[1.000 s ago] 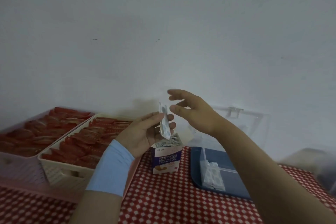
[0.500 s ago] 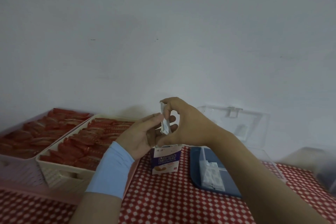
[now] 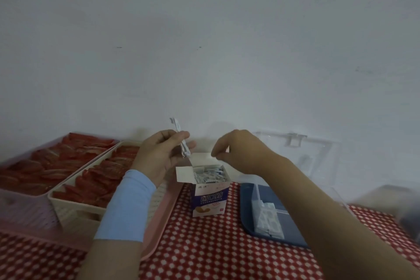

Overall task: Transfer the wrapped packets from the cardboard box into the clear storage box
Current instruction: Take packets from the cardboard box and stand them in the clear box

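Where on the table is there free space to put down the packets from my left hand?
Bare checked cloth lies in front of the cardboard box, between the pink tray and the blue tray. The left side is crowded with baskets of red packets.

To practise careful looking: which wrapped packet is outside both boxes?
The wrapped packet pinched in the left hand, above the open cardboard box. The others lie inside that box or in the clear storage box.
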Demonstrator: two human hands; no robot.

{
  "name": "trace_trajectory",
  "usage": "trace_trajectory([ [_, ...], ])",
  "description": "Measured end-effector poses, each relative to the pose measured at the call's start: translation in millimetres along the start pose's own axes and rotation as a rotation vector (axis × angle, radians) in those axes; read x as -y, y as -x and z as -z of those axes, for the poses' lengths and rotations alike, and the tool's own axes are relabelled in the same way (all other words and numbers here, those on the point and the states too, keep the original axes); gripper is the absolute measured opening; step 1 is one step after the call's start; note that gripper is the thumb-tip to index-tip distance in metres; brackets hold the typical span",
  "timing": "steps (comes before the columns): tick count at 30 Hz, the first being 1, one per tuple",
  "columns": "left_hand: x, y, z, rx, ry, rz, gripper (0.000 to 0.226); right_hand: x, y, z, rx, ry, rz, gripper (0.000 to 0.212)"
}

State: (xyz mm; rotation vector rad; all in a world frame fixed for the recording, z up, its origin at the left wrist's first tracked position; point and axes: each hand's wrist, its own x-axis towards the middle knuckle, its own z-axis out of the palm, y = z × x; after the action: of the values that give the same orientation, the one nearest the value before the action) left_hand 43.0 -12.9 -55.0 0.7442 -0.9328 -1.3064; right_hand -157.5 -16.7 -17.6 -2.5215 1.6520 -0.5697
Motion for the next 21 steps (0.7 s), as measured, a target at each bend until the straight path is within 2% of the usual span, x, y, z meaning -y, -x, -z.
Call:
trace_trajectory([
  [3,3.2,-1.6,-2.1,0.004,-0.042,0.001,0.009,3.9,-5.1,-17.9,0.115,0.185,-0.009,0.012],
  [7,6.7,-5.3,-3.1,-0.013,-0.082,0.008,0.013,6.7,-12.1,-33.6,0.162,0.359,-0.013,0.013],
  [19,15.2,-8.9,-6.0,0.016,-0.169,-0.005,0.014,-0.3,-13.8,-33.7,0.159,0.296,-0.071,0.015],
  [21,15.2,-8.7,-6.7,0.017,-0.168,-0.004,0.014,-1.7,-13.0,-38.0,0.113,0.307,-0.087,0.021],
])
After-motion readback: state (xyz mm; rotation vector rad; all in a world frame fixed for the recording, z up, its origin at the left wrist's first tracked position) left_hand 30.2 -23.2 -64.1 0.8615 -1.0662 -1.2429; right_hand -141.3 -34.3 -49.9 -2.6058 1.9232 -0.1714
